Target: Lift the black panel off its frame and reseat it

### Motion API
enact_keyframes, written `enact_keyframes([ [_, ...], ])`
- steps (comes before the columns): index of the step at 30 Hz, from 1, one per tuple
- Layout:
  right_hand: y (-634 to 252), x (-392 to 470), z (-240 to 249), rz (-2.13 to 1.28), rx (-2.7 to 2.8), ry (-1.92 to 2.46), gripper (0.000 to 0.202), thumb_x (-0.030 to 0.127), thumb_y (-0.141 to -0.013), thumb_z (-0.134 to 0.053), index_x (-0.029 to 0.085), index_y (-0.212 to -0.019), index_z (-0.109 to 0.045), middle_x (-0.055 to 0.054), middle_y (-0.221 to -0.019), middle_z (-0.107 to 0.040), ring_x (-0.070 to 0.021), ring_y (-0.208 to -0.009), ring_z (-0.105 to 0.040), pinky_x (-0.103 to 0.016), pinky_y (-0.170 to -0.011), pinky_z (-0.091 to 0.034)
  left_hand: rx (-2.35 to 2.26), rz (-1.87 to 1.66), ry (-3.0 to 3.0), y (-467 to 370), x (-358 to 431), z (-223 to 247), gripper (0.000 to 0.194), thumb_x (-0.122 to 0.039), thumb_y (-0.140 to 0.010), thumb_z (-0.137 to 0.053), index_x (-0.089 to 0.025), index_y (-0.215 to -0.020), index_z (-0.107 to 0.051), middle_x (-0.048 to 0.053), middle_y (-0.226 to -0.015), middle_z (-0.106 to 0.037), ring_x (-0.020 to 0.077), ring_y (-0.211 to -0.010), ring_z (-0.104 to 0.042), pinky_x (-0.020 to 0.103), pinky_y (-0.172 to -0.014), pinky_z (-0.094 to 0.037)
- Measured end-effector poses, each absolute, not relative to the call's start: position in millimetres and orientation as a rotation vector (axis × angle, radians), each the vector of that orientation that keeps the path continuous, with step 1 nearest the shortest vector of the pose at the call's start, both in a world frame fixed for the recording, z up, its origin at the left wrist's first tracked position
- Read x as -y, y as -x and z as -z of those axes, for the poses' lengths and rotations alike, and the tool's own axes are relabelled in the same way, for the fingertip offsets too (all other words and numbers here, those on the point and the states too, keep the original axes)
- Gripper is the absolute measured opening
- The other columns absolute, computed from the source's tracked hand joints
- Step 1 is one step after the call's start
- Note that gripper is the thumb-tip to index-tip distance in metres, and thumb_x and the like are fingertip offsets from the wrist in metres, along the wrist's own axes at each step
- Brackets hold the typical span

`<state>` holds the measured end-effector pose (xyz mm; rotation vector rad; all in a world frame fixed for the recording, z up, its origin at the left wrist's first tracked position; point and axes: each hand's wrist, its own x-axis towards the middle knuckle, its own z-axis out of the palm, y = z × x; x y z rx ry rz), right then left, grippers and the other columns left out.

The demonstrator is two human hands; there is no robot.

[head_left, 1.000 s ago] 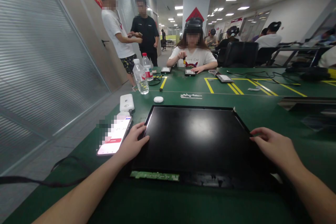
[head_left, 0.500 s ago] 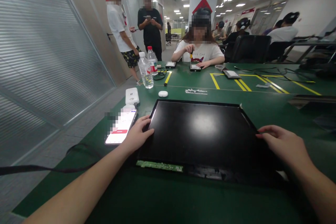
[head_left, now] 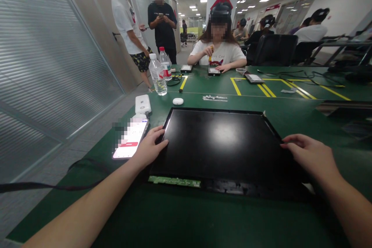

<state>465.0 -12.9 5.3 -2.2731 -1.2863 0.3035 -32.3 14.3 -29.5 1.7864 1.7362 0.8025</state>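
While left hand and right hand clasp panel sides | face-up, long axis crosswise | worktop beyond near edge, phone left

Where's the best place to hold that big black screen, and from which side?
Probably by its left and right edges, one hand coming from each side, where the left hand and right hand are. The screen lies flat and face up, broad and thin, so holding opposite edges should keep it balanced. I'd avoid the near edge, where a green circuit board shows.
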Motion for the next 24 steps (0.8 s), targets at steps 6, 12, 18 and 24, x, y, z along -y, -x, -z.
enact_keyframes([
  [6, -461, 15, -10, -0.346, 1.263, 2.275, 0.029, 0.043, -0.069, -0.053, 0.027, -0.082, -0.074, -0.009, -0.085, -0.081, -0.0313, -0.084, -0.070, -0.042, -0.083, -0.048, -1.704, -0.821, -1.685, 34, -16, 27, 0.060, -0.056, -0.085, -0.071, -0.021, -0.132, -0.080, 0.015, -0.169, -0.056, 0.0419, -0.160, -0.049, 0.054, -0.134, -0.039],
  [12, -460, 15, -10, -0.355, 1.238, 2.259, 0.029, 0.043, -0.067, -0.055, 0.027, -0.081, -0.075, -0.009, -0.081, -0.080, -0.0314, -0.079, -0.069, -0.043, -0.083, -0.049, -1.667, -0.833, -1.597, 34, -16, 23, 0.056, -0.050, -0.082, -0.074, -0.024, -0.131, -0.082, 0.012, -0.170, -0.056, 0.0416, -0.161, -0.048, 0.053, -0.134, -0.039],
  [18, -464, 14, -5, -0.353, 1.244, 2.250, 0.028, 0.041, -0.070, -0.056, 0.026, -0.083, -0.076, -0.009, -0.084, -0.081, -0.0307, -0.081, -0.070, -0.042, -0.083, -0.050, -1.678, -0.824, -1.598, 31, -16, 24, 0.056, -0.049, -0.085, -0.071, -0.023, -0.133, -0.081, 0.013, -0.172, -0.054, 0.0407, -0.162, -0.046, 0.050, -0.134, -0.038],
  [24, -466, 14, -7, -0.322, 1.271, 2.227, 0.027, 0.043, -0.068, -0.055, 0.028, -0.079, -0.075, -0.008, -0.079, -0.080, -0.0320, -0.083, -0.072, -0.044, -0.087, -0.052, -1.671, -0.711, -1.772, 32, -14, 16, 0.068, -0.053, -0.088, -0.070, -0.020, -0.147, -0.072, 0.017, -0.172, -0.052, 0.0414, -0.161, -0.047, 0.052, -0.134, -0.039],
])
